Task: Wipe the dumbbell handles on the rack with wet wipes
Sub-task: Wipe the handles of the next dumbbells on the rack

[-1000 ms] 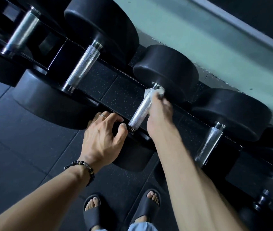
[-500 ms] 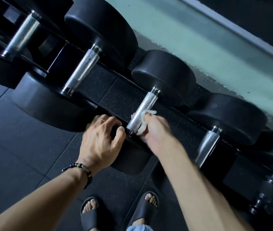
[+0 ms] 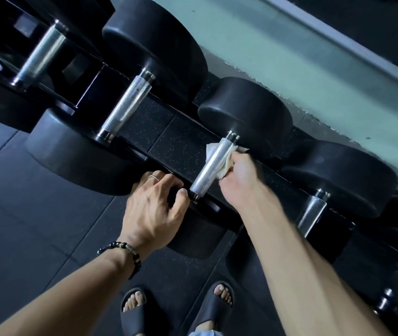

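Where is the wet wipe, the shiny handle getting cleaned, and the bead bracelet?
wet wipe (image 3: 223, 169), head view, on the crumpled part beside the fingers.
handle (image 3: 209, 167), head view, on its knurled middle.
bead bracelet (image 3: 130, 253), head view, on the beads across the left wrist.

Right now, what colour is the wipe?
White crumpled wet wipe, clearest in the head view.

Wet wipe under the middle handle; right hand right of it; left hand at its near end.

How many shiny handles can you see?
4 clear ones: far-left handle, next handle, the wiped handle by the wipe, and right handle. More at the dark right edge may be hidden.
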Tool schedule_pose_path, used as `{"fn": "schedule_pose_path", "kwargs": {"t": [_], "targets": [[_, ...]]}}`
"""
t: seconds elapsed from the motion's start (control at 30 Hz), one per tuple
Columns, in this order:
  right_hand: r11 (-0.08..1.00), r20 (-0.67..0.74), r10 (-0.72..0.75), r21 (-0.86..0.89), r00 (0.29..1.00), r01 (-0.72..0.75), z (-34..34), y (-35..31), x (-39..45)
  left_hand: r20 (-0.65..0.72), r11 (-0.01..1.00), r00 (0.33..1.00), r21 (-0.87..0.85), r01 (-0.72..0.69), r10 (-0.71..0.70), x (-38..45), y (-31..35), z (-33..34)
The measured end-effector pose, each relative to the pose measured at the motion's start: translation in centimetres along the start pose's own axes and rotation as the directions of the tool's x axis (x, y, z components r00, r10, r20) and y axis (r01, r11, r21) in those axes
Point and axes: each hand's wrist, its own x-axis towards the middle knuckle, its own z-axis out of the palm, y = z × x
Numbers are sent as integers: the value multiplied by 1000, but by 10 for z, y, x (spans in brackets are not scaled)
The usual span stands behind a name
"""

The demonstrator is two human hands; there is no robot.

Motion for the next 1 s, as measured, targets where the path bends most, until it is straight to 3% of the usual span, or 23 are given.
{"fn": "schedule_pose_path", "kwargs": {"t": [0.07,0.13,0.2,0.3,0.37,0.43,0.5,0.57,0.67,0.8,0.83,0.9,1.0], "targets": [[992,3,8,-127,1000,-7,-2,17,-10,1,1000,1000,-8,0,0,0,1,0],[988,32,110,-110,993,-106,-7,31,-24,-3,1000,1000,-15,1,-1,0,1,-1],[989,28,114,-96,993,-111,-9,28,-22,-1,1000,1000,-13,4,-4,-1,2,-2],[999,-166,-38,10,985,40,2,8,8,-4,1000,1000,-14,1,-1,-1,1,-1],[989,-251,-94,-130,963,63,7,11,21,-8,1000,1000,-17,-1,1,0,1,-1],[949,-150,-67,-313,986,17,9,27,3,-6,1000,1000,-21,3,-3,0,2,-1],[938,-37,61,-340,997,-70,1,38,-10,-5,1000,1000,-18,7,-7,-1,2,-1],[978,-47,0,-206,999,-10,-5,30,0,-6,1000,1000,-21,10,-11,-1,2,-1],[989,-235,-126,-110,964,103,3,8,20,-3,1000,1000,-27,7,-7,-1,2,-1],[984,-97,72,-156,993,-87,-7,41,0,4,1000,1000,-22,9,-9,-1,2,-2],[987,-49,127,-89,991,-131,-10,43,-3,2,1000,1000,-23,9,-9,-1,2,-2],[996,38,79,49,996,-80,-12,31,2,1,1000,1000,-26,9,-9,-1,2,-2],[948,36,41,314,998,-51,-1,1,17,-2,1000,1000,-26,1,-1,-1,1,-1]]}}
